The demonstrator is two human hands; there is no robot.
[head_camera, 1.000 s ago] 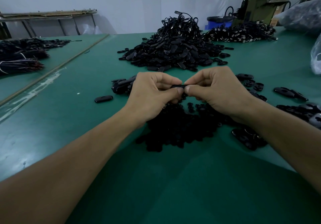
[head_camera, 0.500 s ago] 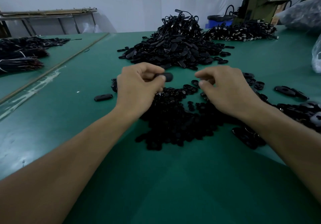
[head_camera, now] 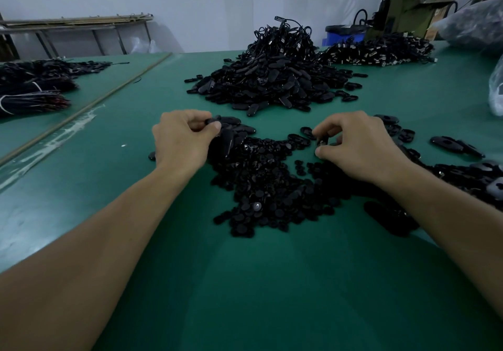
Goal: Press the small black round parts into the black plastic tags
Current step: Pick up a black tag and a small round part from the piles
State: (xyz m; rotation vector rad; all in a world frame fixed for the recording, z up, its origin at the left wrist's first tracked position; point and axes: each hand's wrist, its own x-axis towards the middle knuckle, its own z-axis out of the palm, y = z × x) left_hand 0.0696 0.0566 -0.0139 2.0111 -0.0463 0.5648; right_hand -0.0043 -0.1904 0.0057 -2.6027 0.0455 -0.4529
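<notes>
Head view, the only one. We see the left hand (head_camera: 185,139) low over the green counter (head_camera: 272,282). Its grip is closed on a black oval plastic tag (head_camera: 216,120), pinched between thumb and curled fingers at the tag's near end, w/ the rest poking out toward more tags lying just beyond. The right hand (head_camera: 362,143) is down at the far edge of the pile of small black round plastic parts (head_camera: 261,184). Its thumb and forefinger are curled in and appear to pinch a small black round part (head_camera: 322,142), tho it's tiny and dark on dark, so we can't be sure it's off the counter. The hands are apart; tag and part aren't together yet.

Further back sits a big heap of black tags with cords (head_camera: 275,78), and loose open tag shells (head_camera: 457,145) lie to the right.

Handling, as we judge it: the tag is light, stiff moulded plastic, smooth and prob. a bit slippery. We'd hold it by its long edges, leaving the socket clear. The round part is v. light, rigid and easy to drop or flip. We'd take it by the rim w/ fingertips so the flat face stays free for a thumb press. It needs to seat square; tilted, it may jam or pop out.
</notes>
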